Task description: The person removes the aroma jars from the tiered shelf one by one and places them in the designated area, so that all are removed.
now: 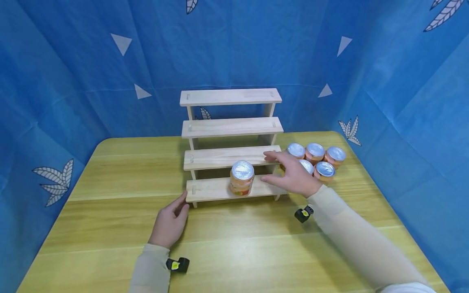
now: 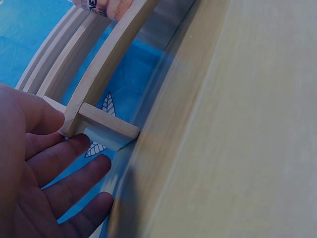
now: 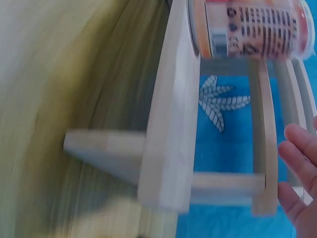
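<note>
A wooden four-step display stand (image 1: pixel 231 127) stands on the table. On its lowest board sits an upright can (image 1: pixel 242 183) with an orange label and silver lid; in the right wrist view the can (image 3: pixel 250 29) shows a barcode and printed text. My right hand (image 1: pixel 293 173) is just right of the can, apart from it, with thumb and fingers spread and nothing between them. My left hand (image 1: pixel 170 224) is at the left end of the lowest board. In the left wrist view its thumb and index fingertips touch the board's end, and the other fingers (image 2: pixel 74 183) extend loosely.
Several matching cans (image 1: pixel 324 169) stand grouped right of the stand, partly behind my right hand. The wooden table (image 1: pixel 110 183) has a blue patterned cloth (image 1: pixel 234 49) hanging behind it and at both sides. The three upper boards rise in steps toward the back.
</note>
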A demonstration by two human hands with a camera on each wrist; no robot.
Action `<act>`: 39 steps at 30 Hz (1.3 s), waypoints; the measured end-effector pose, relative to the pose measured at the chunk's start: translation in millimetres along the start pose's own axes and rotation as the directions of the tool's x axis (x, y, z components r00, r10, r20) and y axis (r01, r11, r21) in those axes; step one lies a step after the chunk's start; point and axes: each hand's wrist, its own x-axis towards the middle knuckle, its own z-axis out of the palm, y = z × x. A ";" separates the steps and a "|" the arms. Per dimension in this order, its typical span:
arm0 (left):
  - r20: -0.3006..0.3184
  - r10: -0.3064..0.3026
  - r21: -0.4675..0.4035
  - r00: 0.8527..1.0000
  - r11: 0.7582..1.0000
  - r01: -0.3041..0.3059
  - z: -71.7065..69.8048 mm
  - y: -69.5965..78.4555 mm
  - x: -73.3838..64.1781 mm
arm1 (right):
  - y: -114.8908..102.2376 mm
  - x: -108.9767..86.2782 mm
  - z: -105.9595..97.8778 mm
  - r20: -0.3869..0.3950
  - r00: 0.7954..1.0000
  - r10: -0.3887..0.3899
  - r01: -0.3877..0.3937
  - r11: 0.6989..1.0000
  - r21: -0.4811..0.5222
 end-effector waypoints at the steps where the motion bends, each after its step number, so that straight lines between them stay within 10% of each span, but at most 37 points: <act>1: 0.002 -0.003 -0.001 1.000 1.000 0.003 0.0 0.3 -0.2 | -1.3 1.4 2.6 0.003 1.000 -0.010 0.010 1.000 0.009; 21: 0.000 -0.003 0.007 1.000 1.000 0.003 1.1 0.7 0.5 | -26.1 23.9 29.6 0.048 0.992 -0.119 0.120 0.993 -0.013; 39: 0.004 -0.015 0.000 1.000 1.000 0.015 0.7 -0.2 0.9 | -29.8 30.2 34.9 0.069 0.995 -0.067 0.075 0.990 -0.116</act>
